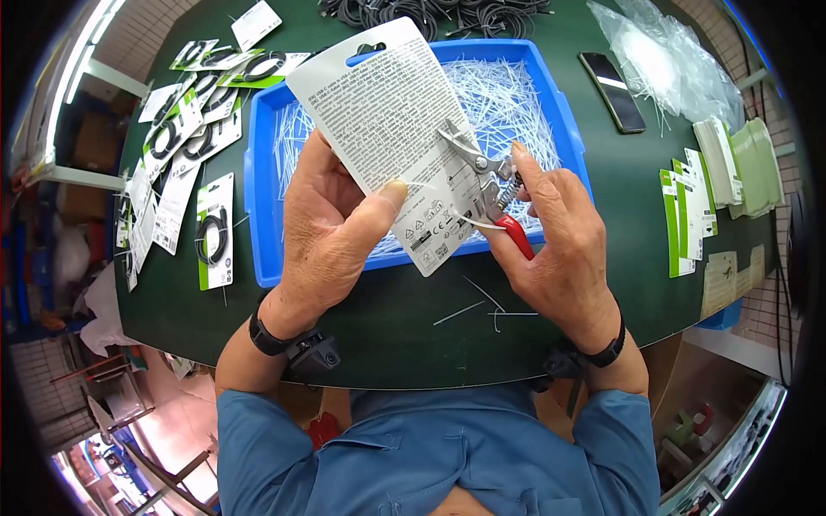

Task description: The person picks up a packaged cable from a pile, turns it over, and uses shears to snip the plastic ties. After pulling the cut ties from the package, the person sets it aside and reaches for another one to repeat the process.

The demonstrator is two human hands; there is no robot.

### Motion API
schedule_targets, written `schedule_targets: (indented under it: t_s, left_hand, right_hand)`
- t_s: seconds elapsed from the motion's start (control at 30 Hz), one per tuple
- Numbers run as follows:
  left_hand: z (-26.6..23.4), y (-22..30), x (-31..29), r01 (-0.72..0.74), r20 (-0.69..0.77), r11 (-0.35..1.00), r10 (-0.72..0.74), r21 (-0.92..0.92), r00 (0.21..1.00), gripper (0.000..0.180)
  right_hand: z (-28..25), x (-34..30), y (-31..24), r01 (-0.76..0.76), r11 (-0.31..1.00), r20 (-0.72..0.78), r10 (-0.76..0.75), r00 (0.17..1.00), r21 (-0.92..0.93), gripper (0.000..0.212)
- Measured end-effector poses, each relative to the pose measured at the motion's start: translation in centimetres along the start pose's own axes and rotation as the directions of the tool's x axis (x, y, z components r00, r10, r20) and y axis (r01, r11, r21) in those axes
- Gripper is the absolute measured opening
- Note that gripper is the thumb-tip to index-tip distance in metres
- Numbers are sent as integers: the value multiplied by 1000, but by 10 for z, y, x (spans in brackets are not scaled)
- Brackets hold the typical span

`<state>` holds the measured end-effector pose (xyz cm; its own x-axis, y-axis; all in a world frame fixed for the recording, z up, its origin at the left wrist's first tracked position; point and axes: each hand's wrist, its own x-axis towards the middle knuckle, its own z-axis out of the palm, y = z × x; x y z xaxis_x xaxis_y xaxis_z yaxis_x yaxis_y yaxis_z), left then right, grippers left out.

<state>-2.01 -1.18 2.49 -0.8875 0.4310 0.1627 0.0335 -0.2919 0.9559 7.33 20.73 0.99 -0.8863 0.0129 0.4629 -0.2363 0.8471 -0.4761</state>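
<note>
My left hand point(331, 232) is closed on a white packaging card point(379, 103) with a printed back and a hang hole at its top, the thumb pressing on its face. A thin white cable tie point(477, 222) pokes out from the card's lower part. In my right hand point(559, 228) is a pair of red-handled pruning shears point(483, 163) with a coil spring. Their metal jaws lie over the card's right edge, pointing up and left. Whatever is fastened on the card's other side is hidden. Below the card stands a blue tray point(575, 146) filled with white cable ties point(503, 95).
Cards with coiled black cables point(211, 236) are heaped on the green table's left side. More black cables point(430, 10) lie at the back. To the right are a phone point(613, 93), a clear plastic bag point(671, 64) and stacked cards point(718, 163). Cut tie pieces point(495, 314) lie in front.
</note>
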Motion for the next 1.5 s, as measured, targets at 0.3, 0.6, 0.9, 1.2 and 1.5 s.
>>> schedule_targets:
  t_s: [0.3, 0.6, 0.9, 1.2, 1.5]
  left_hand:
    - [3, 6, -4, -25, -15, 1000, 25, -8, 1000, 60]
    - [4, 5, -10, -42, -21, 999, 42, -25, 999, 60]
    - [8, 2, -5, -39, -34, 999, 38, -9, 999, 56]
    - [-18, 0, 15, -36, -178, 989, 10, -140, 984, 44]
    - [-19, -5, 15, 13, -189, 972, -59, -235, 980, 40]
  right_hand:
    - [1, -1, -5, -29, 999, -2, 29, 1000, 35, 84]
    - [-5, -1, -9, -6, 999, 6, 5, 1000, 44, 87]
    - [4, -4, -3, -40, 993, 10, 39, 999, 108, 77]
    - [-2, -4, -1, -106, 985, 261, 68, 963, 134, 77]
    - [0, -2, -8, -106, 978, 284, 52, 957, 179, 72]
